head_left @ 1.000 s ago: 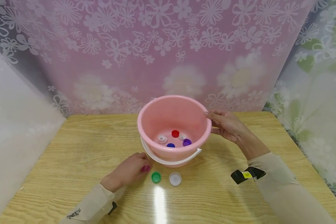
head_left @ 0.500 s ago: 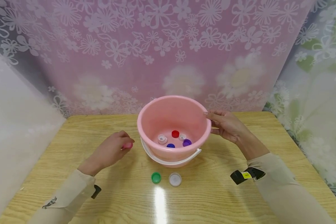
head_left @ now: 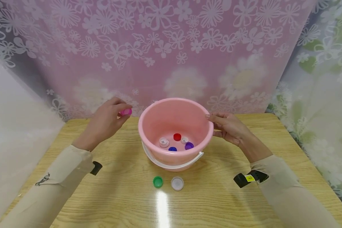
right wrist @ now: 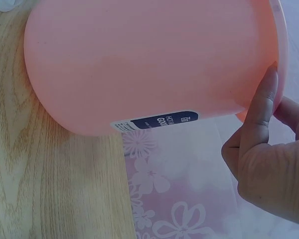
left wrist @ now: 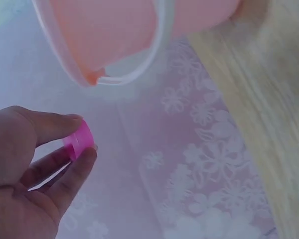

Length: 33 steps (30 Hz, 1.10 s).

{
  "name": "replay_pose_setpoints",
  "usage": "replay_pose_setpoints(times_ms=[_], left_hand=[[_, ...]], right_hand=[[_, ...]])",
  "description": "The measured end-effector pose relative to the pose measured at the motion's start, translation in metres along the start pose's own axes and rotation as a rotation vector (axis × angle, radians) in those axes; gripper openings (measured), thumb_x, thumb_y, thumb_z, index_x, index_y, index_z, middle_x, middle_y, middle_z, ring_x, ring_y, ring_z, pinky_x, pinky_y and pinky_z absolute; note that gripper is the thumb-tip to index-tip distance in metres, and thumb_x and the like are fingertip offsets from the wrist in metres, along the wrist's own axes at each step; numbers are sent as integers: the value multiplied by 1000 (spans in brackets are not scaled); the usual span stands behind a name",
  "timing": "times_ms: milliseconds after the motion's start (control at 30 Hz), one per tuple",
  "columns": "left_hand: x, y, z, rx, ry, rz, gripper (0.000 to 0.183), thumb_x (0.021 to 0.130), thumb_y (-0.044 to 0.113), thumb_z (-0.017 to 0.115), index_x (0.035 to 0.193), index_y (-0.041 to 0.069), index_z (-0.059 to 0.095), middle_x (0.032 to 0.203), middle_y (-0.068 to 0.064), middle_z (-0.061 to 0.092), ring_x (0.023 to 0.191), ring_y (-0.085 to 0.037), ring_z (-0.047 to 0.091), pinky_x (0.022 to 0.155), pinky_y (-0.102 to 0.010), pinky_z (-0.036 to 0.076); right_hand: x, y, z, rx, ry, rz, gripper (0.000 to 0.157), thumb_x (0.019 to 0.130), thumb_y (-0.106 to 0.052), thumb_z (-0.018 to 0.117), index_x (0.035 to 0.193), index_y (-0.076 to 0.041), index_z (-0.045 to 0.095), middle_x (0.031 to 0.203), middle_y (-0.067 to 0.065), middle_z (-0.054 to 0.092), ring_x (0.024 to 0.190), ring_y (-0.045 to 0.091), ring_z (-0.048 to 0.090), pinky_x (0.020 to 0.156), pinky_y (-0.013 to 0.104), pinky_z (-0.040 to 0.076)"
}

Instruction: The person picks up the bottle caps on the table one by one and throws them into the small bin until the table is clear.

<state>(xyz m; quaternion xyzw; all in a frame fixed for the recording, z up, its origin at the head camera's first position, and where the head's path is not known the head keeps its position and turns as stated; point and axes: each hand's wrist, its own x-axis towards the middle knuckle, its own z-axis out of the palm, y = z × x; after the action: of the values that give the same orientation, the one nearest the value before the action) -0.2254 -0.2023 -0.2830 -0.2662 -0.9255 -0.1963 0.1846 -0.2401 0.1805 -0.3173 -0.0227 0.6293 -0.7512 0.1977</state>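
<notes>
My left hand (head_left: 106, 118) pinches a bright pink bottle cap (left wrist: 79, 139) between thumb and fingers, raised to the left of the bucket's rim. The pink bucket (head_left: 176, 158) stands upright on the table, its white handle (head_left: 171, 165) hanging down at the front. With the thumb over the rim and fingers against the outer wall, my right hand (head_left: 231, 128) grips the bucket's right side. Inside on the bottom lie a red cap (head_left: 177, 137), a blue cap (head_left: 172, 148), a purple cap (head_left: 189, 146) and whitish clear caps (head_left: 164, 142).
On the wooden table (head_left: 117, 199), a green cap (head_left: 158, 182) and a white cap (head_left: 177, 183) lie in front of the bucket. A pink flowered curtain (head_left: 159, 57) hangs behind the table's far edge. A label (right wrist: 164, 120) is on the bucket's outer wall.
My left hand has lifted the pink cap from beside the bucket's front, moving left and then up to rim height. My right hand stays on the rim.
</notes>
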Motion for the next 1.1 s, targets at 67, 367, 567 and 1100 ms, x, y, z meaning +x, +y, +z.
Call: replay_pose_setpoints(times_ms=[67,367,567,1100], left_hand=[[10,5,1,-22,3,31,23,86,3,70,109,0,69,106,-12,59,88,-26,60,75,-38,55],[40,31,13,-67,-137,65,28,88,12,70,116,8,68,110,-7,58,97,-23,55,84,-36,52],[50,42,30,-107,-254,107,29,88,15,70,117,10,69,112,-7,58,99,-23,58,86,-34,53],[55,46,52,-77,-303,166,29,88,13,70,116,7,68,111,-7,61,100,-22,57,88,-32,51]], right_hand=[[0,0,0,3,0,1,32,93,-19,64,112,5,54,99,9,60,83,15,65,73,29,57],[0,1,1,3,2,0,28,94,-18,63,112,2,56,96,7,61,81,14,64,72,28,57],[0,0,1,6,4,0,32,95,-18,62,115,4,53,96,7,61,80,14,64,71,27,57],[1,2,0,-5,9,-5,24,94,-19,63,106,2,59,94,8,60,79,15,64,71,28,57]])
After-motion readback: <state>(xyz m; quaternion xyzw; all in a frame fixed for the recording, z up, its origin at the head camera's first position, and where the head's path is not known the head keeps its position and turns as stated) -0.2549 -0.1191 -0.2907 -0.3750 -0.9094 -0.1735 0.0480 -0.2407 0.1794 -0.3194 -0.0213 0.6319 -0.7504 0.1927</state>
